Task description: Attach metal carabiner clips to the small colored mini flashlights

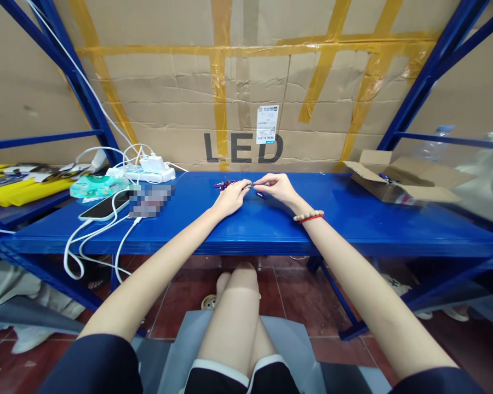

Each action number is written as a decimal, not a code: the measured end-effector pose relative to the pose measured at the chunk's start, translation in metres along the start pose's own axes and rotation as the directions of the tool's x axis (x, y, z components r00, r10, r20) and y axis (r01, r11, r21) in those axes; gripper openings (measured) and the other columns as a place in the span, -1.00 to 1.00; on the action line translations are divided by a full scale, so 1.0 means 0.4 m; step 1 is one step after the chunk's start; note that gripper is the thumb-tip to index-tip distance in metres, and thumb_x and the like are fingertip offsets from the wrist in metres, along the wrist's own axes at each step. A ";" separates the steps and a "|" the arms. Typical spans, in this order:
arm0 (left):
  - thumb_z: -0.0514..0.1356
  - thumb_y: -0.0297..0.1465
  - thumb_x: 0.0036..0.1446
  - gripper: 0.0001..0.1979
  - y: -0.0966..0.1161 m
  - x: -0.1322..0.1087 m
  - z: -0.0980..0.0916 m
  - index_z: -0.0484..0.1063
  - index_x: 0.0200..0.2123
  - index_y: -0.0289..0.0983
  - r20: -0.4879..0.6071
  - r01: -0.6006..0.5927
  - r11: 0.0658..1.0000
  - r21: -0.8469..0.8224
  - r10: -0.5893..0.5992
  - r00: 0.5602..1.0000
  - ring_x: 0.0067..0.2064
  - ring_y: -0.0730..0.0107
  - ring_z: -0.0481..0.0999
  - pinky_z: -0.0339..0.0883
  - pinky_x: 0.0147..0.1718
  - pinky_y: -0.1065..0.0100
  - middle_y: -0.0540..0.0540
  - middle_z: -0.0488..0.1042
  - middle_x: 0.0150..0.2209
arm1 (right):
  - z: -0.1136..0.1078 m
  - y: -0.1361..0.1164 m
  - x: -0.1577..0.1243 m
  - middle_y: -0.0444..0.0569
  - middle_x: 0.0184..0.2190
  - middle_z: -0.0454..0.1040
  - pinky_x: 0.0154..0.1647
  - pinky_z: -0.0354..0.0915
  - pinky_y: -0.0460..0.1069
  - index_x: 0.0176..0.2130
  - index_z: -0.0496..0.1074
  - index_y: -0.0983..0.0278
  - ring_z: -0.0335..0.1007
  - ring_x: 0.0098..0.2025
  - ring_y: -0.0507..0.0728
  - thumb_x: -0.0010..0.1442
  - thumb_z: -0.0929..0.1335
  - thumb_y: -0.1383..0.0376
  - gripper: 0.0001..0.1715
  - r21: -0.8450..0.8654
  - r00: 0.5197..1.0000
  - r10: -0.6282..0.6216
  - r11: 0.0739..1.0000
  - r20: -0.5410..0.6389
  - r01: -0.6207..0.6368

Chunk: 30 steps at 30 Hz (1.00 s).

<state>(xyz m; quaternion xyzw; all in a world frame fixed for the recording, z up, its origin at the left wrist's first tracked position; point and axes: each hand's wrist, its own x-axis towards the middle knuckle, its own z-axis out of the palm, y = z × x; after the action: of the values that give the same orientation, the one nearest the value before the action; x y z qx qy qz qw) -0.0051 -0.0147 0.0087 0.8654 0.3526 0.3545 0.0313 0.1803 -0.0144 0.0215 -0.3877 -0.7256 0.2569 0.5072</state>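
Over the blue tabletop (271, 227), my two hands meet around a small shiny metal piece (250, 185), too small to name. My left hand (230, 198) is closed, palm down, with the piece between thumb and fingertips. From the other side my right hand (280, 189), beaded bracelet at the wrist, pinches the piece's end with thumb and forefinger. Several small purple metallic items (222, 186) lie just behind my left hand, partly hidden by it. Another small purple, shiny item (261, 195) lies on the table below my right fingertips.
An open cardboard box (394, 189) with small purple items inside stands at the right. To the left are a phone (102, 207), white cables, a power strip (148, 172) and a green soft pack (92, 187). A large cardboard panel (181, 115) rises behind the table.
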 end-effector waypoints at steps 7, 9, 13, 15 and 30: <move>-0.06 -0.37 0.28 -0.77 -0.007 0.000 0.005 0.36 -0.12 -0.25 0.034 -0.040 0.999 -0.034 0.041 0.999 -0.09 0.25 0.47 0.31 -0.08 0.28 -0.13 0.50 -0.12 | -0.003 0.007 0.004 -0.03 -0.48 0.48 -0.47 0.20 -0.04 -0.43 0.59 0.29 0.27 -0.52 0.00 -0.19 0.48 -0.05 -0.53 -0.139 0.995 -0.100 0.985 0.000 0.099; -0.06 -0.37 0.28 -0.76 -0.007 -0.001 0.004 0.35 -0.12 -0.25 0.044 -0.049 0.998 -0.028 0.050 0.998 -0.08 0.24 0.47 0.30 -0.08 0.27 -0.13 0.49 -0.13 | -0.004 0.013 0.006 -0.02 -0.49 0.48 -0.47 0.20 -0.05 -0.44 0.59 0.30 0.27 -0.53 0.00 -0.20 0.49 -0.04 -0.53 -0.168 0.992 -0.126 0.978 -0.015 0.121; -0.07 -0.37 0.28 -0.76 -0.007 -0.003 0.001 0.35 -0.11 -0.23 0.084 -0.075 0.997 0.007 0.074 0.994 -0.07 0.22 0.47 0.31 -0.09 0.26 -0.13 0.49 -0.11 | -0.007 0.025 0.007 -0.04 -0.53 0.46 -0.49 0.19 -0.05 -0.48 0.57 0.32 0.27 -0.56 0.00 -0.22 0.49 -0.04 -0.53 -0.156 0.990 -0.142 0.978 -0.003 0.140; -0.06 -0.36 0.28 -0.77 -0.008 -0.003 0.000 0.35 -0.13 -0.22 0.104 -0.077 0.997 0.024 0.074 0.992 -0.08 0.22 0.47 0.32 -0.09 0.25 -0.12 0.50 -0.12 | -0.009 0.031 0.007 -0.05 -0.54 0.45 -0.49 0.19 -0.06 -0.50 0.56 0.32 0.28 -0.57 -0.01 -0.22 0.49 -0.04 -0.53 -0.153 0.991 -0.134 0.979 0.018 0.136; 0.02 -0.41 0.21 -0.88 -0.010 -0.005 -0.002 0.32 -0.21 -0.24 0.130 -0.075 0.993 -0.091 0.087 0.988 -0.17 0.27 0.49 0.33 -0.20 0.30 -0.09 0.50 -0.20 | -0.017 0.037 0.006 -0.06 -0.52 0.43 -0.44 0.18 -0.06 -0.50 0.57 0.33 0.27 -0.50 0.00 -0.23 0.50 -0.01 -0.55 -0.211 0.994 -0.055 0.975 0.091 0.073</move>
<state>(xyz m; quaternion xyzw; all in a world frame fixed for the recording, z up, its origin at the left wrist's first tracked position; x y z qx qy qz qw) -0.0088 -0.0133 0.0067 0.8987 0.2987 0.3116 0.0777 0.1908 -0.0041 0.0139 -0.4052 -0.7819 0.1767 0.4395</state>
